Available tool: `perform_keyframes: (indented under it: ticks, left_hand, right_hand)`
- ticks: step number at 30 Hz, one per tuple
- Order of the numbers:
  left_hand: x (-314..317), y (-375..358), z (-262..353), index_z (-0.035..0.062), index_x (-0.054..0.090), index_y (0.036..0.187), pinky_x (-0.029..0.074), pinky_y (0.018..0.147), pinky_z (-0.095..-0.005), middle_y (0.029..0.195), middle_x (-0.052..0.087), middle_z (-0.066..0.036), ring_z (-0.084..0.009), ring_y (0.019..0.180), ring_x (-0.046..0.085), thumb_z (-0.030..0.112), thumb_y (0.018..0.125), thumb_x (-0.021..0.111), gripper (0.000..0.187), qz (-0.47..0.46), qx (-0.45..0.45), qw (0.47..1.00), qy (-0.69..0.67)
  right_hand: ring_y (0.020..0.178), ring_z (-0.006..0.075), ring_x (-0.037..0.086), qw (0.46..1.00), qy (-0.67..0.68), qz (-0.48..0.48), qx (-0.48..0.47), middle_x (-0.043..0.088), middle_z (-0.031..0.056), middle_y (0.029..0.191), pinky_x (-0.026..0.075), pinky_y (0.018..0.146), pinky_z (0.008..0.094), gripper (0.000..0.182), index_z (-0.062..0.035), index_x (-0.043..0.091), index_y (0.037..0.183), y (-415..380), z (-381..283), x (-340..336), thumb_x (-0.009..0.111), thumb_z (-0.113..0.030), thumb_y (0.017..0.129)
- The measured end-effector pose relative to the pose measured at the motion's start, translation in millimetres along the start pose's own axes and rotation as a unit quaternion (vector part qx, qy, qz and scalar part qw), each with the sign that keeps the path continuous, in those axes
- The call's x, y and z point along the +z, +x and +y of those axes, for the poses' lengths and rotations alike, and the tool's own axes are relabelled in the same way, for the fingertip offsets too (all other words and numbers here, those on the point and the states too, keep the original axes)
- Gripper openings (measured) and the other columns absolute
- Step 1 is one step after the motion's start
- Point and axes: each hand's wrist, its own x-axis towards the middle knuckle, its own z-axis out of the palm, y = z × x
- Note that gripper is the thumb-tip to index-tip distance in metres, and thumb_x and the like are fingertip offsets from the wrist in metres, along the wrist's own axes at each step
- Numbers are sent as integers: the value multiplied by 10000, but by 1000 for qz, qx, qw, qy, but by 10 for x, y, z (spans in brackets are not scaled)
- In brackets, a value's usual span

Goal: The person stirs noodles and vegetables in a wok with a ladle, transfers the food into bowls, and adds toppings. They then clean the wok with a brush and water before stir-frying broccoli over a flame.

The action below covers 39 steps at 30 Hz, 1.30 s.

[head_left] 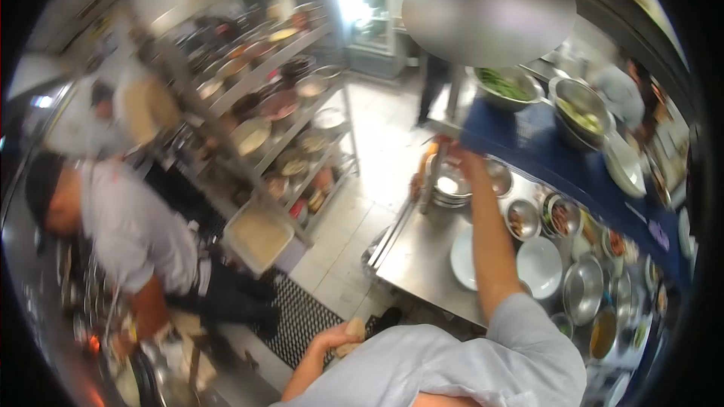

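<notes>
My right arm stretches forward over the steel counter (403, 260). At its end my right hand (458, 157) is blurred, beside a shelf post and just above a stack of metal bowls (450, 187); its fingers and anything in them cannot be made out. White plates (539, 267) lie on both sides of the forearm. Low in front of my body, my left hand (339, 338) is closed around something pale and small, too unclear to name. It is nearest to the black floor mat (302, 316).
A blue shelf (513, 132) holds a metal bowl of green vegetables (504, 87) and other bowls. On the left stand a rack (283, 136) full of containers and a co-worker (143, 226) bent over a cooking area. Several food bowls line the counter's right side.
</notes>
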Motion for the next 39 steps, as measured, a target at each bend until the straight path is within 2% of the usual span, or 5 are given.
perform_keyframes:
  ticks: [6,11,20,27,39]
  left_hand:
    - [-418,717,-469,33,525,1282,520,818,-371,1122,646,-143,-254,958,622,246,743,741,619,-125,-30,990,-56]
    - [-634,1172,-388,37,526,1283,521,817,-374,1117,647,-144,-255,957,624,247,744,741,617,-285,-94,943,146]
    - [-310,1930,256,45,528,1284,523,815,-380,1109,650,-144,-258,955,626,249,745,740,614,-405,-65,824,391]
    - [359,2049,656,51,529,1285,524,814,-384,1103,652,-145,-259,953,628,250,746,740,612,-456,-25,731,507]
    - [1758,1307,706,61,531,1287,526,811,-391,1092,655,-146,-262,950,632,252,748,739,609,-517,62,552,651]
  right_hand:
    - [496,111,461,950,-312,-3,7,534,-11,563,365,479,266,521,-102,584,637,-1893,964,-562,522,-522,940]
    - [814,226,643,885,-368,-208,195,692,136,889,516,761,375,570,-3,700,954,-3319,1886,-436,536,-548,923]
    - [1352,272,419,870,-176,179,424,489,171,1421,325,1107,341,593,-92,592,1311,-4899,2996,-703,486,-552,953]
    - [1113,200,608,946,-90,277,144,672,89,1186,461,969,330,428,-110,658,1225,-5405,3564,-335,576,-422,944]
    - [904,216,665,730,136,669,44,718,94,965,509,825,356,503,-82,735,962,-6447,4081,836,520,-535,944]
